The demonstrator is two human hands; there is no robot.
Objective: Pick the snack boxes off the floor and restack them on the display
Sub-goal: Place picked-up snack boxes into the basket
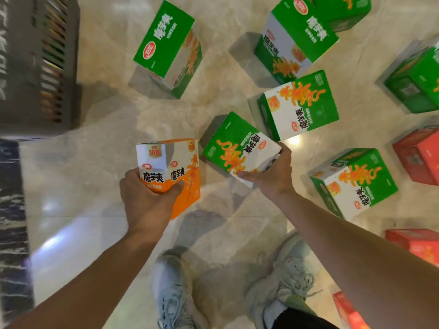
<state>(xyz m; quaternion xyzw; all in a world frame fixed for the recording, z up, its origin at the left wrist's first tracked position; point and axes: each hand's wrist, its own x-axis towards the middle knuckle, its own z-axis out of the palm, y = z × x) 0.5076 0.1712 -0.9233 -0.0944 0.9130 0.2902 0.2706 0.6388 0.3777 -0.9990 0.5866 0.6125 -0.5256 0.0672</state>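
My left hand (147, 198) grips an orange and white snack box (183, 162) by its near corner, held above the floor. My right hand (273, 174) holds a green and white snack box (235, 146) by its near edge, tilted, just right of the orange one. Several more green boxes lie scattered on the marble floor: one at the top middle (166, 48), one at the top right (294, 41), one behind my right hand (301, 105), and one at the right (354, 181). Red boxes (418, 155) lie at the right edge.
A grey display stand (38, 65) with shelves rises at the upper left. A dark marble strip (11, 222) runs along the left edge. My two shoes (175, 290) stand on the beige floor at the bottom middle. Another green box (418, 81) sits far right.
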